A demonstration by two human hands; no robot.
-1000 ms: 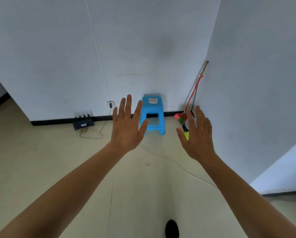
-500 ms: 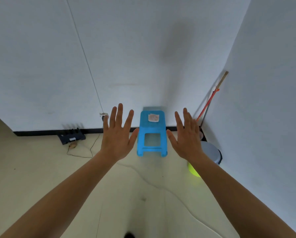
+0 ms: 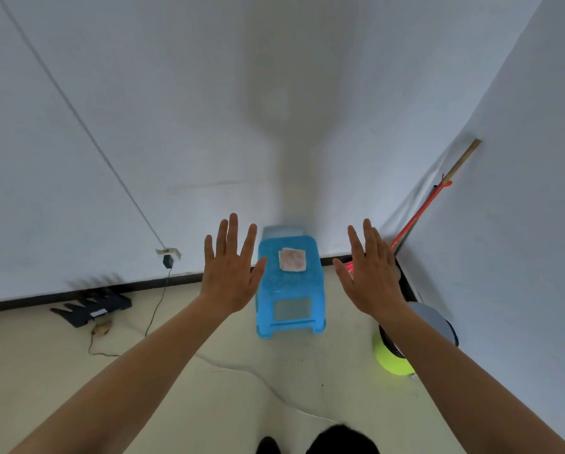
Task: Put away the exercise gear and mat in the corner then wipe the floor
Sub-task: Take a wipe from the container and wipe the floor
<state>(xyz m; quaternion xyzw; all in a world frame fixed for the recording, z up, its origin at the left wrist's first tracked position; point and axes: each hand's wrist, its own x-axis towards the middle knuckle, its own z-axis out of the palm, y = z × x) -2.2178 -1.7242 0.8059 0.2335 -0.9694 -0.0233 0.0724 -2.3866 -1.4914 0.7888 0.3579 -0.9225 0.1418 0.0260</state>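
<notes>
Head view, facing a room corner; clock directions read on the frame, 12 o'clock = top.

- Far left, 9 o'clock: black baseboard (image 3: 78,291) marks the wall–floor edge. Against it on the floor lies a dark finned device (image 3: 92,306), with a thin cable (image 3: 158,299) rising to a wall socket (image 3: 168,253). Small brown object just beside the device; cannot tell what it is.
- Floor (image 3: 45,371) at 7–8 o'clock: bare, pale, open. A hairline crack (image 3: 242,370) runs from centre toward 5 o'clock.
- Left hand (image 3: 230,273): raised, palm forward, fingers (image 3: 232,231) spread wide, holding nothing. Its thumb overlaps the left edge of the stool in the picture; contact cannot be told.
- Centre: blue plastic stool (image 3: 289,290) upright, back against the wall. A pale folded cloth (image 3: 292,259) lies flat on its seat, inside the seat edges.
- Right hand (image 3: 373,276): raised likewise, fingers splayed, empty, clear of the stool.
- 3–4 o'clock, in the corner: red-handled broom (image 3: 422,208) with a wooden top leans along the right wall. Below it, a grey rolled mat (image 3: 435,319) and a neon-green round item (image 3: 391,360) sit on the floor against that wall, partly hidden by the right forearm.
- 6 o'clock: dark shape at the bottom frame edge, the person's own; floor between it and the stool is open.
</notes>
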